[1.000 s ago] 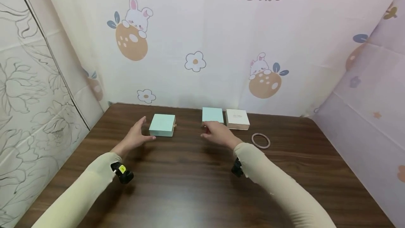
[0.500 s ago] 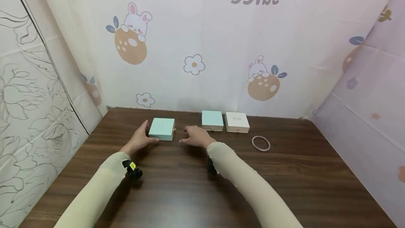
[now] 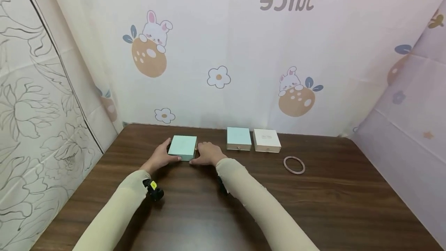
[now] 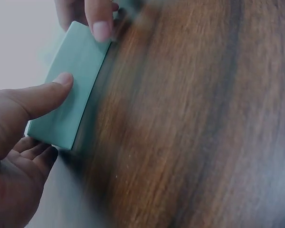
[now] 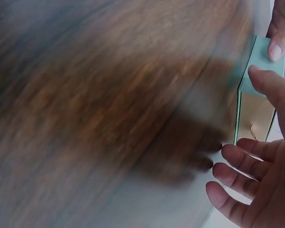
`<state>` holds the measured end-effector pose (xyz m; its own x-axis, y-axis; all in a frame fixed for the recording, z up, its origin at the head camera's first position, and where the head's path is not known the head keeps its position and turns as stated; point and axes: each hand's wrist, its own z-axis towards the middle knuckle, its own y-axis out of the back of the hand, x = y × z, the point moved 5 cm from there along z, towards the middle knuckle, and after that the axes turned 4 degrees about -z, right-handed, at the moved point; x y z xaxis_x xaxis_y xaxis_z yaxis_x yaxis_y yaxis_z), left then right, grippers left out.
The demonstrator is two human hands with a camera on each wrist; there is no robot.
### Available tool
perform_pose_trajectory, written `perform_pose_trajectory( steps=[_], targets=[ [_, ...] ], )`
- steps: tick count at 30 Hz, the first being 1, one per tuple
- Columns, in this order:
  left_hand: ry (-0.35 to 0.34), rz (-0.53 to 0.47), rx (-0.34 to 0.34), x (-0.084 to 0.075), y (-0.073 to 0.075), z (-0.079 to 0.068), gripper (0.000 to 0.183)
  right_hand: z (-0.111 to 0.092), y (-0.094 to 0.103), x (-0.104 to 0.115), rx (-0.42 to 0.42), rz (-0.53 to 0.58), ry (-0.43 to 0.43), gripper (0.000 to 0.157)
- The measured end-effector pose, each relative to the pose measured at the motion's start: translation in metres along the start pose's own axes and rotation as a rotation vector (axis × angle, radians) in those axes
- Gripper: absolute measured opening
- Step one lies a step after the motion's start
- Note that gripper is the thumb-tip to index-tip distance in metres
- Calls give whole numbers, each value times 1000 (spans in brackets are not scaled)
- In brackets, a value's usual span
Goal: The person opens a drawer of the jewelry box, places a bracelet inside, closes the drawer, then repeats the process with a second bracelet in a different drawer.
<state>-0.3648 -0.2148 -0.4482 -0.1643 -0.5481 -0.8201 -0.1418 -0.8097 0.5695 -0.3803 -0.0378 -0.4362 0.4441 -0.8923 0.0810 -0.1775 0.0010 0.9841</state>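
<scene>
A mint-green drawer-style gift box [image 3: 182, 144] sits on the table at the left, its beige drawer front [image 5: 259, 110] with a small ribbon pull [image 5: 252, 130] facing right. My left hand [image 3: 161, 158] holds the box by its left end, thumb laid on the near side and fingers round the far left side. At the opposite end is my right hand [image 3: 208, 153]. Its thumb [image 5: 266, 83] lies over the near side by the corner, while its fingers [image 5: 237, 159] spread loosely close to the drawer front.
To the right stand a second mint-green drawer box [image 3: 239, 136] and a white one [image 3: 266, 138] with faint lettering. A pinkish ring [image 3: 294, 165] lies in front of them on the dark wooden table [image 3: 313, 204]. Printed cloth [image 3: 195, 100] hangs behind the table.
My right hand has moved left, from in front of the second mint-green box to the near box's drawer end. My left hand has closed in on that box's left end.
</scene>
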Motion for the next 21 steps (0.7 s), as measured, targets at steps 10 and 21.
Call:
perform_pose_trajectory(
  steps=[10,21],
  targets=[
    [-10,-25,-13,-2,-5,6,86,6,-3,6,-67,0,23,50],
    [2,-18,-50,-9,-4,4,86,3,3,4,-72,37,66,37]
  ],
)
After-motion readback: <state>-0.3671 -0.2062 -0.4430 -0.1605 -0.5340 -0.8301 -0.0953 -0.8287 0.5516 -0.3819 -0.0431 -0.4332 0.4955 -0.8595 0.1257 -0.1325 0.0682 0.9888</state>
